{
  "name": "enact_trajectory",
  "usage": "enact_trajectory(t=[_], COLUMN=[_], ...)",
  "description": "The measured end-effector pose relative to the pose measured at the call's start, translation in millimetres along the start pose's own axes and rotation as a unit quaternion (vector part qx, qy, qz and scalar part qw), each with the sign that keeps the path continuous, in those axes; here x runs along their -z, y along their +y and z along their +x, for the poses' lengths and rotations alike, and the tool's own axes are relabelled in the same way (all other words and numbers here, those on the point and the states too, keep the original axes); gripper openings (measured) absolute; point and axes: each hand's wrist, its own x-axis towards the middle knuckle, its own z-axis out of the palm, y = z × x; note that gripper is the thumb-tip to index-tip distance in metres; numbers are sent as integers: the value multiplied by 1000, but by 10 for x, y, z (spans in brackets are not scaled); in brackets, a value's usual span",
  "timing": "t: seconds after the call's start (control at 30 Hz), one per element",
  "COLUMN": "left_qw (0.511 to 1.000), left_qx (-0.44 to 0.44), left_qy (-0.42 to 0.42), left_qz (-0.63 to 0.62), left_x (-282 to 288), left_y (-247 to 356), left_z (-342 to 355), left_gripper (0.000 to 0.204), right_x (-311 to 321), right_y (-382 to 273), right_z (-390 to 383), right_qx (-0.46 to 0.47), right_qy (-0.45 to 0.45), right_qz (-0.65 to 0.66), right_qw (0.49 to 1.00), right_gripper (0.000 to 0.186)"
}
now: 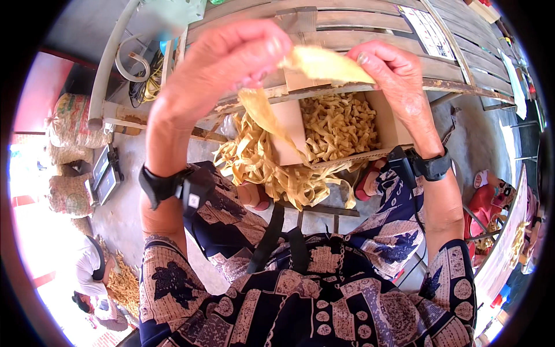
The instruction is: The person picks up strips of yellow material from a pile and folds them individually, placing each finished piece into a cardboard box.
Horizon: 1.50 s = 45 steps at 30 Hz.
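A flat, pale yellow strip (pixel 329 65) stretches between my two hands above the edge of a slatted table. Its left end is pinched in my left hand (pixel 231 66), and a loose tail hangs down below those fingers. My right hand (pixel 396 75) pinches the other end between thumb and fingers. Beneath them, a cardboard box (pixel 394 124) holds many small, twisted or knotted yellow pieces (pixel 338 124). Long loose strips (pixel 254 153) of the same yellow material lie heaped at the box's left and spill over its near side, between my feet.
The slatted wooden table (pixel 364 40) has a rusty metal frame, with a printed sheet (pixel 428 32) on it. Stuffed sacks (pixel 72 130) and a flat black device (pixel 106 173) stand at left. Another person (pixel 92 272) is at lower left beside a yellow heap (pixel 124 286).
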Motion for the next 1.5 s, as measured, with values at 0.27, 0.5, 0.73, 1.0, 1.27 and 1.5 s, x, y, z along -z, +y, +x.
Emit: enact_trajectory(t=[0.27,0.5,0.73,1.0,1.27,1.5], left_qw=[977,991,995,984,957,807], left_qx=[182,135,91,-2,76,139], left_qy=[-103,-11,21,-10,-138,-240], left_qz=[-32,10,-38,180,-243,-521], left_x=[-245,-411,-464,-379,-556,-835], left_y=[-810,-1133,-1092,-1230,-1351,-1497], left_z=[24,32,39,-7,80,95], left_gripper=[24,17,19,9,22,35], right_x=[-39,121,-78,-95,-255,-212], right_y=[490,630,861,720,335,389], right_z=[-38,-73,-106,-210,-213,-177], right_qx=[109,-137,-107,-253,-194,-88], right_qy=[-104,-258,-73,-241,-318,-246], right_qz=[-222,-81,-259,-271,217,7], right_qw=[963,953,957,897,902,965], right_gripper=[17,17,20,12,32,31])
